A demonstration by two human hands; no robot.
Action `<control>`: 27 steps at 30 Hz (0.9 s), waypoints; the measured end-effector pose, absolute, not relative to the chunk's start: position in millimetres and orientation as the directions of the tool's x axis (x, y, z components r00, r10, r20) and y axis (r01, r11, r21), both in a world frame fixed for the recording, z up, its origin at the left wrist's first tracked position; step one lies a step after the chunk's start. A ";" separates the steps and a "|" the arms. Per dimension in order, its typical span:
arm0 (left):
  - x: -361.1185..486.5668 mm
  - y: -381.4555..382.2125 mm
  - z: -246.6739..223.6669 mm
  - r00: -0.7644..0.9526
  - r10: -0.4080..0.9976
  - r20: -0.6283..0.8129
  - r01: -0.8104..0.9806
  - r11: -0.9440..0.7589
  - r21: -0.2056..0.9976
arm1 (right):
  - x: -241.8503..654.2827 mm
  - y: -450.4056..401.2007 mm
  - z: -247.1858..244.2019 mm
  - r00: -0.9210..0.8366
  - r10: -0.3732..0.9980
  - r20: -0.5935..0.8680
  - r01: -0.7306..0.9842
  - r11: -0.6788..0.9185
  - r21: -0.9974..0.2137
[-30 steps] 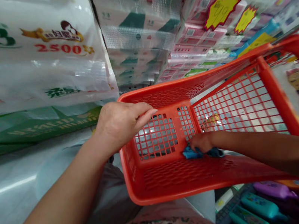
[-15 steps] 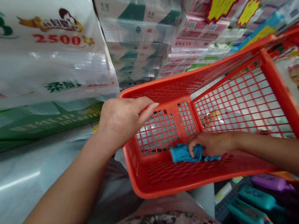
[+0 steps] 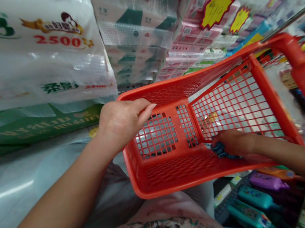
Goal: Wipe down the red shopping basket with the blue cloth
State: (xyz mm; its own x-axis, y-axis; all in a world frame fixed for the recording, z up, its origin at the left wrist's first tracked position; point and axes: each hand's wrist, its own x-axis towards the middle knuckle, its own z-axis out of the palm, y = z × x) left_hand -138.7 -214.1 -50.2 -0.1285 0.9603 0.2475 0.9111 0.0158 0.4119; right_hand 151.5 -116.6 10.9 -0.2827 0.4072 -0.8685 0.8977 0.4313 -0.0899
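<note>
A red plastic shopping basket [image 3: 182, 125] with mesh walls and a slotted floor lies tilted in front of my body. My left hand [image 3: 122, 120] is closed over its near left rim, thumb along the top and the other fingers hidden behind the edge. Inside the basket, my right hand [image 3: 233, 142] grips a crumpled blue cloth [image 3: 221, 151]. The cloth presses low down, near where the floor meets the right-hand walls. Part of the cloth is hidden under my fingers.
White plastic-wrapped packs [image 3: 71, 58] stand close on the left above a green carton [image 3: 37, 124]. Stacked pink tissue packs [image 3: 195, 34] with yellow price tags rise behind the basket. Teal bottles [image 3: 256, 198] and a purple bottle [image 3: 266, 181] lie on a low shelf at right.
My right hand has slid the blue cloth rightward, away from the middle of the basket floor. The basket has shifted slightly left in view; my left hand stays on the rim.
</note>
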 end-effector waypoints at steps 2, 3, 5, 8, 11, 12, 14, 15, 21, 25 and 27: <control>-137.5 -213.0 -49.8 -0.135 0.957 0.258 0.912 0.019 0.409 | 134.8 -129.5 8.5 -0.348 0.328 -0.878 0.874 0.451 -0.178; -136.9 -212.5 -49.6 -0.140 0.952 0.271 0.914 0.019 0.406 | 120.1 -140.6 5.0 -0.396 0.268 -0.878 0.857 0.451 -0.249; -135.8 -211.7 -49.6 -0.153 0.940 0.304 0.915 0.019 0.403 | 84.0 -166.0 -6.5 -0.561 0.119 -0.819 0.780 0.407 -0.475; -135.1 -211.8 -51.0 -0.184 0.920 0.346 0.899 0.015 0.437 | 31.7 -192.7 -30.7 -0.521 0.090 -0.849 0.853 0.031 -0.521; -136.4 -214.0 -54.5 -0.229 0.899 0.374 0.831 -0.019 0.555 | -5.0 -188.4 -49.7 -0.454 0.332 -0.827 0.720 -0.409 -0.560; -136.9 -215.3 -56.1 -0.247 0.890 0.384 0.791 -0.043 0.610 | -13.8 -181.4 -52.3 -0.446 0.406 -0.797 0.657 -0.456 -0.600; -137.3 -218.9 -59.5 -0.294 0.869 0.397 0.686 -0.097 0.721 | -26.9 -167.2 -51.6 -0.466 0.513 -0.721 0.556 -0.464 -0.689; -136.9 -221.0 -61.3 -0.325 0.858 0.397 0.629 -0.117 0.769 | -30.6 -163.2 -49.4 -0.473 0.554 -0.685 0.507 -0.464 -0.726; -126.2 -237.8 -66.9 -0.573 0.737 0.358 0.289 -0.227 0.930 | -13.2 -199.5 -45.0 -0.488 0.532 -0.692 0.487 -0.493 -0.721; -118.9 -253.0 -66.7 -0.656 0.668 0.352 0.257 -0.241 0.936 | -18.3 -207.1 -44.7 -0.518 0.483 -0.706 0.484 -0.515 -0.708; -118.4 -259.3 -67.1 -0.661 0.676 0.326 0.245 -0.216 0.945 | -29.7 -202.0 -37.0 -0.532 0.548 -0.646 0.405 -0.505 -0.762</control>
